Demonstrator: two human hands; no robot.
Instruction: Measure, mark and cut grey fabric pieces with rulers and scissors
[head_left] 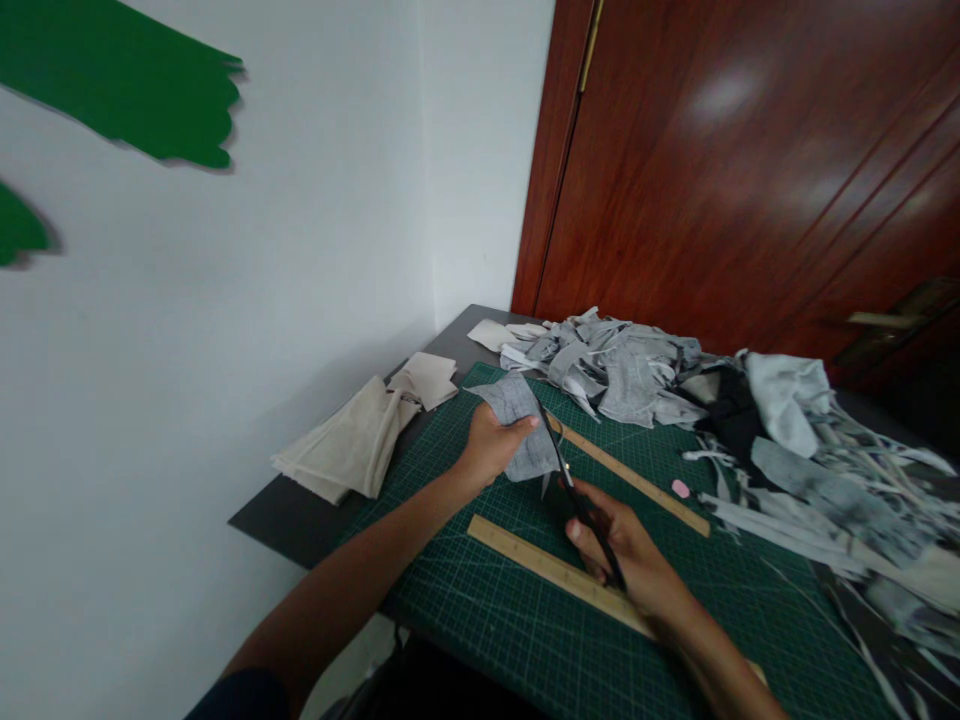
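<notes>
Cloth (534,458), grey, is in the left hand (489,445), gripped with the thumb laid on top and the fingers beneath, probably so that the piece stays flat and steady with its right edge offered to the scissors (583,510). The right hand (619,535), just beyond that edge, is wrapped around the scissors' handles; they point away along the cloth, apparently so that they follow its side. Whether they are parted or closed, I cannot tell. Beneath both hands spreads a mat (480,610), presumably to protect the table. One ruler (551,568) lies below the left hand, running under the right; another (630,475) lies beyond the right hand, both seemingly set aside within reach. Scraps (630,375) are heaped beyond the hands, perhaps to free working room; cream fabric (352,440) lies left of the left hand.
</notes>
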